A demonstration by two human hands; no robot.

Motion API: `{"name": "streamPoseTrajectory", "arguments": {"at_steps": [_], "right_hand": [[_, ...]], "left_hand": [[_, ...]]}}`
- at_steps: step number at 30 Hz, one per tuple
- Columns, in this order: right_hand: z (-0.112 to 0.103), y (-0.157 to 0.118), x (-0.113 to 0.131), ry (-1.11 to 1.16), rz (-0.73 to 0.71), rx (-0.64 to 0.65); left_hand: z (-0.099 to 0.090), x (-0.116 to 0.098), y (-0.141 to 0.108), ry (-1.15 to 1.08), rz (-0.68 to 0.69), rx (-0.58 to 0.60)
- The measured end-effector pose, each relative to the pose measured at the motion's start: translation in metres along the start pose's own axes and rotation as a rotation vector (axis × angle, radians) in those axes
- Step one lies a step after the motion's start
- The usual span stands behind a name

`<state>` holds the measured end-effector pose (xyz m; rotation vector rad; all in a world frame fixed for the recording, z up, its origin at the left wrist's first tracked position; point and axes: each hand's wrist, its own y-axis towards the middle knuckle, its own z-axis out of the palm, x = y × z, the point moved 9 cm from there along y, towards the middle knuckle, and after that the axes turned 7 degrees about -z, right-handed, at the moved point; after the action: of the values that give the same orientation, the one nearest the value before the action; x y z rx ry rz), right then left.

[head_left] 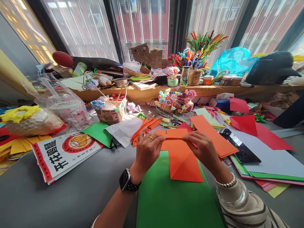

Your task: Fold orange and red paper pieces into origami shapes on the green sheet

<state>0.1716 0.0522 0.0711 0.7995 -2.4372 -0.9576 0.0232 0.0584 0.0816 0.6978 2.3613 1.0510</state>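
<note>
Behind the grey surface (95,193) we see tall windows (144,28) and a crowded wooden sill (140,93). In front of the person, a green sheet (175,202) lies on this surface, and on it rests the near part of an orange sheet (184,167). Its long axis goes away from the person, a little tilted.

Across its far part we find a narrow orange strip (174,138), with its long axis going from left to right, directly between the two hands. The left hand (148,147) pinches the left end with the fingertips, and the right hand (201,147) pinches the other end, so neither is nearer to the strip. To the orange sheet, however, the right hand is nearer, its fingers being above it. Whether strip and sheet touch, we cannot tell.
</note>
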Motion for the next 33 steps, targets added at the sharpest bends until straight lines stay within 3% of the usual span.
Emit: {"name": "streamPoseTrajectory", "arguments": {"at_steps": [4, 8, 11, 18, 20, 25, 33], "right_hand": [[0.0, 0.0, 0.001, -0.003, -0.002, -0.012], [0.016, 0.002, 0.022, 0.069, -0.097, 0.063], [0.017, 0.002, 0.026, 0.078, -0.106, 0.052], [-0.008, -0.007, -0.012, -0.138, 0.128, -0.127], [-0.011, -0.008, -0.013, -0.124, 0.164, -0.189], [0.016, 0.002, 0.023, 0.037, -0.045, 0.001], [0.008, 0.002, 0.019, -0.037, -0.022, -0.059]], "left_hand": [[-0.009, 0.004, 0.001, 0.002, -0.039, -0.086], [0.01, -0.018, -0.004, -0.053, 0.117, 0.065], [0.015, -0.024, -0.008, -0.051, 0.163, 0.083], [0.007, -0.017, -0.006, 0.018, 0.149, -0.011], [0.008, -0.017, -0.007, 0.031, 0.154, -0.005], [0.012, -0.026, -0.01, 0.017, 0.21, 0.03], [0.005, -0.014, -0.004, 0.0, 0.127, 0.021]]}}
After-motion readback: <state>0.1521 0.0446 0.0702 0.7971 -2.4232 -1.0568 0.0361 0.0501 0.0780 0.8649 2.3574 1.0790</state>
